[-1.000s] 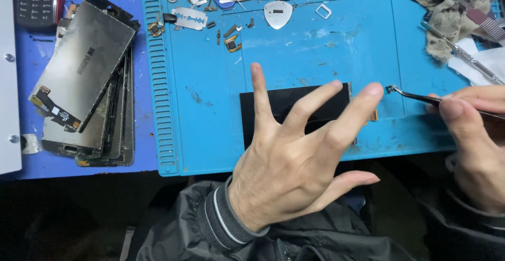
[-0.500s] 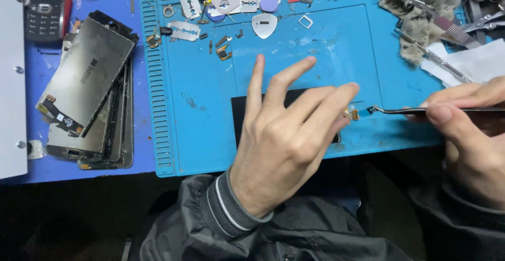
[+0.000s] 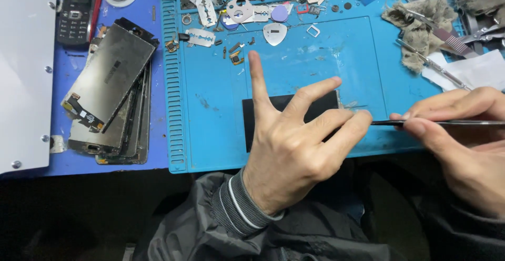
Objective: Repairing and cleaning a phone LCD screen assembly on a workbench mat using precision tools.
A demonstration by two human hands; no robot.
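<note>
where the bench shows past the mat's left edge, things run like this, left to right:

white panel (image 3: 23, 72): lies flat along the bench's left edge, with small screws in its rim.

keypad phone (image 3: 78, 9): dark, at the bench's far left corner, just beside the panel.

stack of screens (image 3: 108, 93): several bare display panels piled askew on the blue bench top, just off the left edge of the blue mat (image 3: 210, 119).

small parts: razor blades (image 3: 200, 36), a white pick (image 3: 274, 32) and loose brackets lie along the mat's far edge.

black panel (image 3: 263, 119): flat and dark, near the mat's near edge at its middle, mostly hidden under the hand.

left hand (image 3: 292, 150): fingers spread wide, index pointing toward the far edge, the other fingertips pressed down on the black panel's right end. half a second ago the fingers lay closer together; they have fanned out again, with the hand sitting on the same spot.

tweezers (image 3: 436, 123): thin and dark, lying level, tip right at the left fingertips by the panel's right end. a second ago the tip stood apart from the hand; it has closed in since.

right hand (image 3: 463, 145): thumb and fingers pinched around the tweezers, at the mat's right near corner.

what the change means: as i judge it, the panel is pinned steady while the tip works at its right edge.

grey rag (image 3: 421, 22): crumpled at the mat's far right corner, with metal tools beside it.
</note>
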